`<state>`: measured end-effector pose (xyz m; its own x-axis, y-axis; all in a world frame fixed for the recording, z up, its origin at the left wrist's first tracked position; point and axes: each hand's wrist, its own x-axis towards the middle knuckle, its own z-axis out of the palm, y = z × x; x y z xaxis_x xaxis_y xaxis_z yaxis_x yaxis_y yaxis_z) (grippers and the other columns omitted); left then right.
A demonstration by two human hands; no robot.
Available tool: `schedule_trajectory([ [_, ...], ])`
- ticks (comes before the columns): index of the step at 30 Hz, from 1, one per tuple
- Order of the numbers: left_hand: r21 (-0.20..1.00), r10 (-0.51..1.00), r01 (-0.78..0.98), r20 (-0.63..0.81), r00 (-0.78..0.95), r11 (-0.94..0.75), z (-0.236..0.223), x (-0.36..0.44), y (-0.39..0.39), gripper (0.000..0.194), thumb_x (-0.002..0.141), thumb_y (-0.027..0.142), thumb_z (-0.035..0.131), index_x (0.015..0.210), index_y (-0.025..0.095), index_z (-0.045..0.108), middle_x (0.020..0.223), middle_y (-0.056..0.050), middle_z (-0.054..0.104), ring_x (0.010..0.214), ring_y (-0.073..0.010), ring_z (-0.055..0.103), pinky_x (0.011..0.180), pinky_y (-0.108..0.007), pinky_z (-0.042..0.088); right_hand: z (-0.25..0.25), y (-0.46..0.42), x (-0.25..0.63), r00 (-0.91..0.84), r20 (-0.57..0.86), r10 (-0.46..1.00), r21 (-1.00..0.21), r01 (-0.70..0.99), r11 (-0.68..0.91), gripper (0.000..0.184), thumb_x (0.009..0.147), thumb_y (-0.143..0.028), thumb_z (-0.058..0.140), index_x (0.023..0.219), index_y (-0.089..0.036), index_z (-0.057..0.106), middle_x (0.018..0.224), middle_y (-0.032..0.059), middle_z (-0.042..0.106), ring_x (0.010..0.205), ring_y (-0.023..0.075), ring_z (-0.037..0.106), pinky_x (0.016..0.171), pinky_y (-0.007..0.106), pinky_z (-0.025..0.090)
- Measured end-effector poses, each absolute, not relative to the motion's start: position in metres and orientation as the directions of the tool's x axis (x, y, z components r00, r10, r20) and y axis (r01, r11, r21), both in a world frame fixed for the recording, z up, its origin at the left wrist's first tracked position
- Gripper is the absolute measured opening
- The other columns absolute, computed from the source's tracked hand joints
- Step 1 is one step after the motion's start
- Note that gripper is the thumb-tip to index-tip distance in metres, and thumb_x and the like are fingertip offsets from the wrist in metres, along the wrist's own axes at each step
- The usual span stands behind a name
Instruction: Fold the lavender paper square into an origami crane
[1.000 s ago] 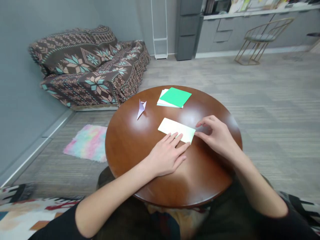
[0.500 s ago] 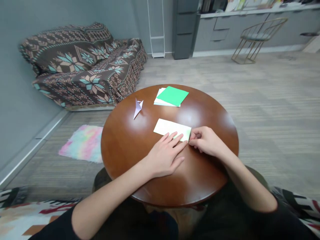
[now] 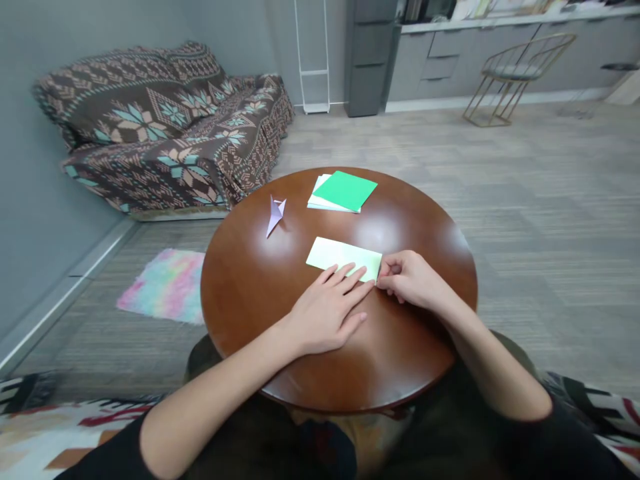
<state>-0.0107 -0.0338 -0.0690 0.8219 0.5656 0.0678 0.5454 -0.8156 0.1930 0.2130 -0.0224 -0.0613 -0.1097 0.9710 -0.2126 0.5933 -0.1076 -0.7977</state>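
A pale green, oblong sheet of paper [image 3: 336, 252], seemingly folded, lies on the round brown table [image 3: 250, 300]. My left hand [image 3: 333, 310] rests flat across its near edge, fingers spread, with the fingertips on the paper. At the paper's right end, my right hand [image 3: 407, 280] has its thumb and fingers pinched together at the near corner. Whether the corner is between those fingertips is hard to see. Farther back and to the left stands a small folded purple paper figure [image 3: 275, 217].
A bright green sheet [image 3: 347, 190] tops a small stack of paper [image 3: 325, 202] at the table's far side. Beyond are a sofa with a patterned cover [image 3: 175, 127], a fluffy pastel rug [image 3: 165, 287] and a gold-framed chair [image 3: 517, 73].
Both hands stay almost where they were on the paper. The whole view has shifted very slightly, and the paper looks a little greener.
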Motion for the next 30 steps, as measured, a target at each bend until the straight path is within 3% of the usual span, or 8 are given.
schedule_trajectory([
  [30, 0.176, 0.555, 0.537, 0.074, 0.828, -0.825, -0.0691, -0.0102, -0.0345, 0.059, 0.102, 0.042, 0.041, 0.155, 0.016, 0.040, 0.161, -0.015, 0.043, 0.154, -0.0328, 0.031, 0.125, -0.052, 0.021, -0.0615, -0.0202, 0.2133, -0.112, -0.240, 0.964, -0.812, 0.568, -0.136, 0.011, 0.068, -0.018, 0.060, 0.059, -0.020, 0.055, 0.050, -0.0017, 0.059, 0.038, 0.0119, 0.052, 0.040, 0.023, 0.038],
])
